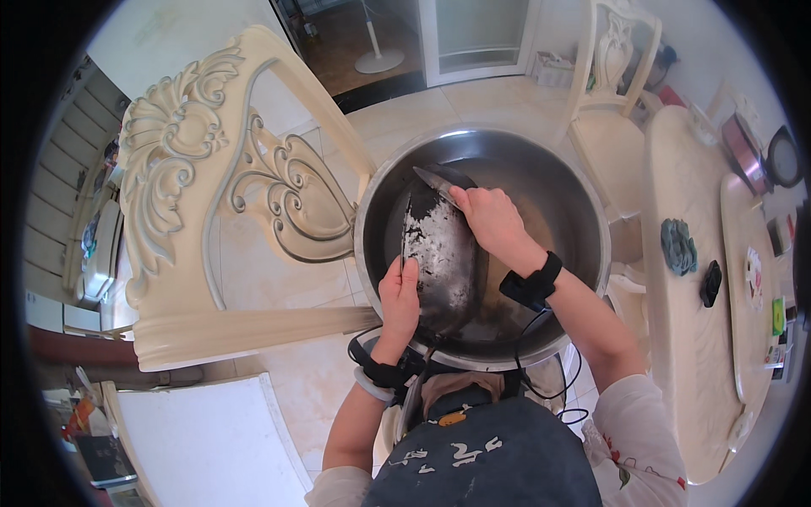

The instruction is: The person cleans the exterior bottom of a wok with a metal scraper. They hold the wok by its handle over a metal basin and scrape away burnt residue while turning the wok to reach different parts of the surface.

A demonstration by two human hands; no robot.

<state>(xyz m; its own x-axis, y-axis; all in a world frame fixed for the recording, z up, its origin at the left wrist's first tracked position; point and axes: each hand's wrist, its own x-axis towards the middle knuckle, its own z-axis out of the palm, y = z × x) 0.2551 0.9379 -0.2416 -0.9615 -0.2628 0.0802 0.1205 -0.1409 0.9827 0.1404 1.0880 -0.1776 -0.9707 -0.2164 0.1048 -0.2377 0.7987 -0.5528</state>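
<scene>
A large stainless steel basin stands before me, with brownish, murky water showing at its bottom. Inside it a blackened metal pan is tilted on its side, its outer surface partly bare silver and partly coated in dark soot. My left hand grips the pan's rim, thumb on the near face. In my right hand is a knife, its blade pointing to the upper left over the pan's sooty upper part. Whether the blade touches the surface is hard to tell. Both wrists wear black straps with cables.
A carved cream chair is close at the left. Along the right runs a cream table with a bluish bundle and a small black object. Another chair stands behind it. A white panel lies at lower left. Cables hang near the basin.
</scene>
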